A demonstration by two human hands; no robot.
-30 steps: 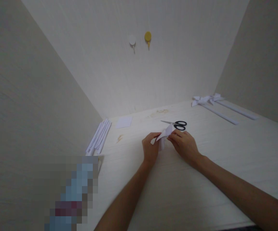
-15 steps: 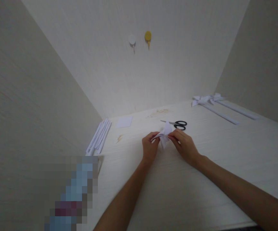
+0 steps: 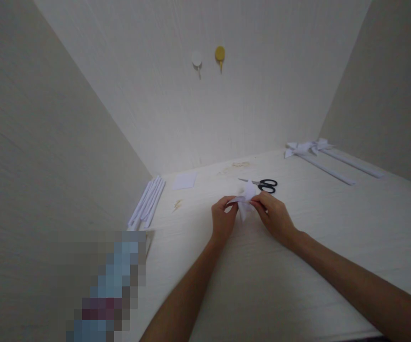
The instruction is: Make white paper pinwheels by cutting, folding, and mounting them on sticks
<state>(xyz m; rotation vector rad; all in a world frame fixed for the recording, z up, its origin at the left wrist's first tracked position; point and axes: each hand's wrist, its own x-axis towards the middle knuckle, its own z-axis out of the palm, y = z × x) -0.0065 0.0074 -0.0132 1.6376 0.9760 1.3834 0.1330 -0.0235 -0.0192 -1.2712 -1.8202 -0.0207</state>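
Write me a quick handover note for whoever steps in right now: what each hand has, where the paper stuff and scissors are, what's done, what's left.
Left hand: pinching the left side of the small folded white paper piece, held just above the table.
Right hand: pinching its right side.
Scissors: lying just behind the hands, untouched.
Paper strips: bundled along the left wall; a small white sheet beside them.
Done: two finished bow-topped paper pieces lie far right.
Left: the held piece is only partly folded; how much more cannot be told.

Pale table (image 3: 333,247): scissors (image 3: 262,184) mid-table, paper square (image 3: 184,180) and paper strips (image 3: 147,202) at far-left corner. Paper pinwheels, possibly, (image 3: 308,147) at far-right corner.
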